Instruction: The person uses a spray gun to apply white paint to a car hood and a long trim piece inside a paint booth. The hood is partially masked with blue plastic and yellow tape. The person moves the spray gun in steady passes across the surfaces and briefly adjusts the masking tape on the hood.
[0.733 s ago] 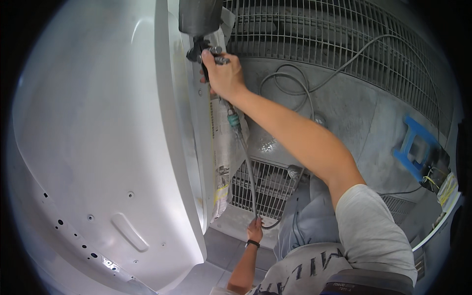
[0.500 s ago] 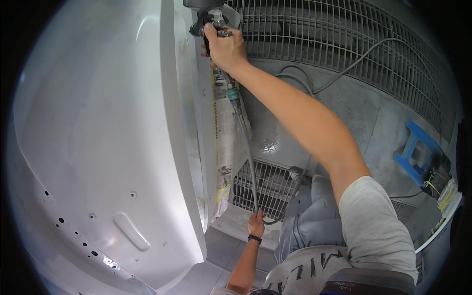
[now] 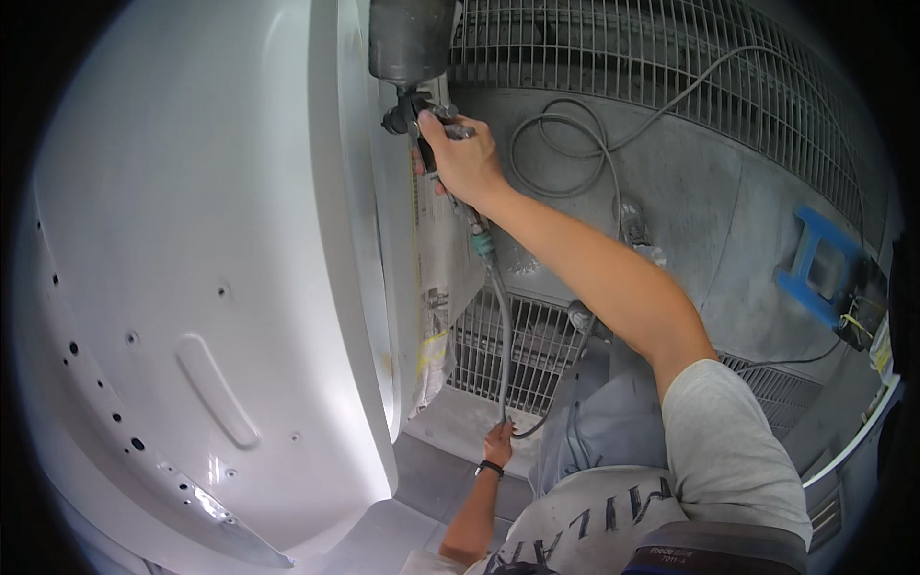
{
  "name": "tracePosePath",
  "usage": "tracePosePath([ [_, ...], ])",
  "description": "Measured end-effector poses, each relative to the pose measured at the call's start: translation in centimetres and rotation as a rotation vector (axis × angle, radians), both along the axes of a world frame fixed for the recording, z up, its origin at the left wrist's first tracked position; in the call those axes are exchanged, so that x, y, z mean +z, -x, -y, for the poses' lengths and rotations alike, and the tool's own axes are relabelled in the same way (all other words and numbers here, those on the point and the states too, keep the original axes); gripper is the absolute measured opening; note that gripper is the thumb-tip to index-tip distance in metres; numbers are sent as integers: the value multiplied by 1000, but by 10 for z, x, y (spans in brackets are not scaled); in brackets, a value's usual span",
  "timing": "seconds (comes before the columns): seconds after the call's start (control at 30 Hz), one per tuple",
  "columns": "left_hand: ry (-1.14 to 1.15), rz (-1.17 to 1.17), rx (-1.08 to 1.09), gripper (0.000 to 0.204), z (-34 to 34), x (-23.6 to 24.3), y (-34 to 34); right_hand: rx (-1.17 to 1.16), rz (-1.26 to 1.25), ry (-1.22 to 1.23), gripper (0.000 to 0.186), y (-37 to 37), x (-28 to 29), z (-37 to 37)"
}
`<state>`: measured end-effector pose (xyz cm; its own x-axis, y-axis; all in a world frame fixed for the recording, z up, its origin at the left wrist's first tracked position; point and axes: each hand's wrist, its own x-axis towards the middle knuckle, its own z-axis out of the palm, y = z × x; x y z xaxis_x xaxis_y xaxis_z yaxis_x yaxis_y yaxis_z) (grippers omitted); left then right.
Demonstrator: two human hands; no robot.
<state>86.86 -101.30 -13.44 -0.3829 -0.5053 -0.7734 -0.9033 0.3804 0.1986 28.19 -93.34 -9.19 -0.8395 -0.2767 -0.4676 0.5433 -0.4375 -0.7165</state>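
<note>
My right hand (image 3: 462,165) grips a spray gun (image 3: 422,134) by its handle, the thumb near its back end. A dark grey paint cup (image 3: 410,48) stands on top of the gun. The gun's nose points left at the edge of a large pale silver car body panel (image 3: 192,192), with a gap between. From the handle, a grey air hose (image 3: 504,326) runs down past a green coupling (image 3: 483,244). Lower down, my left hand (image 3: 498,446), with a dark band at the wrist, is closed around this hose. Whether paint is spraying out cannot be made out.
Newspaper masking (image 3: 436,307) hangs beside the panel's edge. Looped hose (image 3: 561,192) lies on the grey floor, near a floor grating (image 3: 652,57). Another grating (image 3: 517,350) lies beneath my held hose. A blue frame-like stand (image 3: 815,268) is at the right.
My right hand has brought the spray gun nearer to me and slightly right, so more of its cup shows. My left hand still holds the hose. The view has shifted a little over the panel.
</note>
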Motion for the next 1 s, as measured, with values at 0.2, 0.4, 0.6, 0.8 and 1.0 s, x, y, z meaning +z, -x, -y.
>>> tracePosePath([
  [0.2, 7, 149, -100, 45, 19, 10, -92, 155, -7, -20, 41, -114, -9, -3],
  [0.4, 86, 343, -98, 51, 27, 25, -152, 187, 77, 111, 44, -187, -15, 2],
  [0.6, 127, 386, -134, 50, 24, 31, -152, 257, 89, 104, 40, -188, -25, 0],
  [0.8, 114, 284, -136, 48, 3, 21, -82, 169, 15, 107, 42, -112, -33, -13],
  [1.0, 98, 134, -89, 49, -23, 2, 12, 183, -54, 24, 43, -7, -27, -33],
])
